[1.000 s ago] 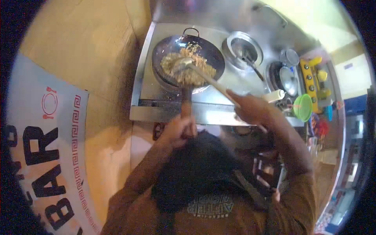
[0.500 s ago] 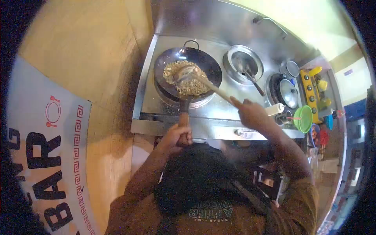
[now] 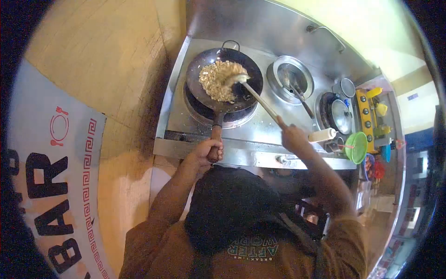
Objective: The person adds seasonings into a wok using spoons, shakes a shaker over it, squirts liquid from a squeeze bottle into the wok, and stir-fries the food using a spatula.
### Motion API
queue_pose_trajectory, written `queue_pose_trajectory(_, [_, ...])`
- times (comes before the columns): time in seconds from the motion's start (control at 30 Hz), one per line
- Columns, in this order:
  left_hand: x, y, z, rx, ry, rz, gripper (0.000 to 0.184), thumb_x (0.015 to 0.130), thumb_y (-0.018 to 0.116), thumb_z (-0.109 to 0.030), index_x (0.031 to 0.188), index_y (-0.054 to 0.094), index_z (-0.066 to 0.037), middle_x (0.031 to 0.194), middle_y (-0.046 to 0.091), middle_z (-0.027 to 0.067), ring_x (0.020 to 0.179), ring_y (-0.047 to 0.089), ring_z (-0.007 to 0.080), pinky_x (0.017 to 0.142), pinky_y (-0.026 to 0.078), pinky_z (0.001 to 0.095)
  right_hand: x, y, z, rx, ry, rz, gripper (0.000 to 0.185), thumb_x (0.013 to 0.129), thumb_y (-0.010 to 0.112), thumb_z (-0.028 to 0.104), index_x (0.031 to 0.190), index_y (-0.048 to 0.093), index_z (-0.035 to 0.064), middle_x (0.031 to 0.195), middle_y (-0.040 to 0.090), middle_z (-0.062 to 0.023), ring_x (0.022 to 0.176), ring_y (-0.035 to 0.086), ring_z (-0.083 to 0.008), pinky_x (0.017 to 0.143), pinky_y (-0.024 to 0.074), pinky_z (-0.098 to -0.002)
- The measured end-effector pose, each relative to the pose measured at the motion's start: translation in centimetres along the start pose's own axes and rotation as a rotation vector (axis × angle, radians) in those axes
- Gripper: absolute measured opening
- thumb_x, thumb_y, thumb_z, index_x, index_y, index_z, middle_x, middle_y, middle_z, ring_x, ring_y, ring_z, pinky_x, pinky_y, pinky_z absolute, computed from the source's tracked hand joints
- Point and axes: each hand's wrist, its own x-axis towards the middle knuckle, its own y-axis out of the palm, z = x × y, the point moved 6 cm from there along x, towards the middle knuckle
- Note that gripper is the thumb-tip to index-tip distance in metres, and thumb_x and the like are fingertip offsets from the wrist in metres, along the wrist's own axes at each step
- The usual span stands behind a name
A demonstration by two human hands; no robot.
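Note:
My left hand (image 3: 208, 151) is wrapped round the wooden handle (image 3: 216, 135) of a dark wok (image 3: 197, 69). The wok sits over the left burner, its near side raised off the burner ring (image 3: 241, 122). Brown chopped food or rice (image 3: 214, 83) lies in the wok's middle and left. My right hand (image 3: 295, 138) grips the long handle of a metal ladle (image 3: 260, 100). The ladle's bowl rests at the right side of the food, partly hiding it.
Right of the wok, a metal pot ring (image 3: 274, 83) holds another ladle. Beyond are a lidded pan (image 3: 341, 116), a white bottle (image 3: 322, 135), a green bowl (image 3: 357, 148) and a yellow rack (image 3: 365, 111). A lettered banner (image 3: 69, 139) stands left.
The wok has tilted, with its near side lifted off the burner. The ladle's bowl has shifted right within the wok, and the food has gathered toward the left and far side.

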Motion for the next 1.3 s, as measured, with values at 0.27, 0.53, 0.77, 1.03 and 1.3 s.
queue_pose_trajectory(0.27, [1.8, -2.1, -0.1, 0.185, 0.075, -0.124, 0.012, 0.081, 0.058, -0.008, 0.087, 0.048, -0.008, 0.062, 0.048, 0.0031, 0.052, 0.051, 0.0153, 0.045, 0.045, 0.0329, 8.5, 2.0, 3.8, 0.453, -0.069, -0.198, 0.068, 0.085, 0.046, 0.008, 0.145, 0.016, 0.0175, 0.077, 0.060, -0.0298, 0.075, 0.061, -0.0453, 0.069, 0.0489, -0.0520])
queue_pose_trajectory(0.53, [1.7, -1.6, -0.2, 0.198, 0.047, -0.205, 0.013, 0.081, 0.059, -0.008, 0.088, 0.048, -0.008, 0.065, 0.049, 0.0020, 0.050, 0.049, 0.0136, 0.045, 0.045, 0.0307, 1.2, 1.2, 0.5, -0.141, -0.139, 0.132, 0.072, 0.084, 0.045, 0.004, 0.147, 0.012, 0.0190, 0.076, 0.061, -0.0220, 0.062, 0.063, -0.0342, 0.056, 0.0522, -0.0443])
queue_pose_trajectory(0.77, [1.0, -2.4, -0.6, 0.229, 0.018, -0.223, 0.016, 0.081, 0.060, -0.008, 0.091, 0.047, -0.007, 0.063, 0.049, 0.0024, 0.052, 0.051, 0.0146, 0.046, 0.046, 0.0309, 4.7, 3.4, 5.6, 0.047, -0.129, 0.072, 0.069, 0.086, 0.046, 0.010, 0.146, 0.013, 0.0163, 0.072, 0.064, -0.0188, 0.062, 0.065, -0.0333, 0.053, 0.0520, -0.0460])
queue_pose_trajectory(1.03, [-1.9, 4.6, 0.1, 0.129, 0.032, -0.128, 0.010, 0.082, 0.059, -0.008, 0.079, 0.050, -0.005, 0.061, 0.051, 0.0043, 0.050, 0.053, 0.0181, 0.047, 0.047, 0.0326, -2.8, -11.3, 2.4, -0.442, -0.141, -0.057, 0.060, 0.083, 0.048, 0.008, 0.139, 0.034, 0.0250, 0.087, 0.060, -0.0157, 0.074, 0.065, -0.0287, 0.060, 0.0545, -0.0396])
queue_pose_trajectory(1.3, [0.7, -0.8, -0.1, 0.016, -0.030, -0.028, 0.013, 0.081, 0.061, -0.006, 0.079, 0.049, -0.006, 0.062, 0.051, 0.0046, 0.049, 0.052, 0.0173, 0.047, 0.047, 0.0343, -1.2, -7.9, 1.1, -0.256, -0.131, -0.016, 0.057, 0.080, 0.049, 0.006, 0.135, 0.040, 0.0176, 0.080, 0.063, -0.0202, 0.070, 0.064, -0.0343, 0.062, 0.0528, -0.0456])
